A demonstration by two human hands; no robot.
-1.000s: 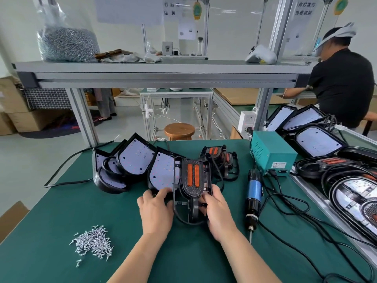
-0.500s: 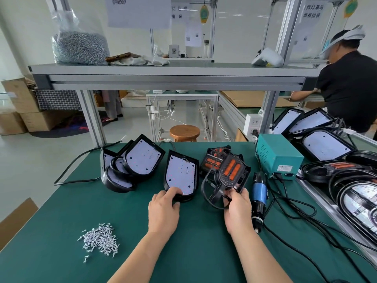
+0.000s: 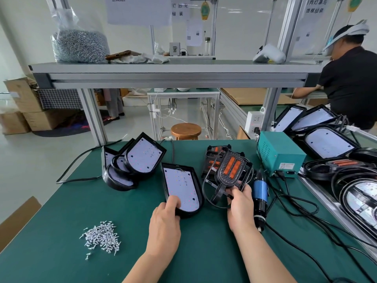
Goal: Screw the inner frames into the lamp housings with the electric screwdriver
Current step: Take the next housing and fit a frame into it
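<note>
The left hand [image 3: 165, 219] gripped the near end of a lamp housing [image 3: 183, 180], its fingers curled over the rim onto the white board. The thumb was hidden, probably under the edge. The housing lay on the green table [image 3: 61, 211], stretching away from the hand. The right hand [image 3: 240, 207] pinched the near end of a black frame [image 3: 230, 170] with two orange strips, holding it tilted just right of the housing. The screwdriver [image 3: 260, 193] lay untouched beside that hand, and loose screws [image 3: 102, 237] sat well to the left.
</note>
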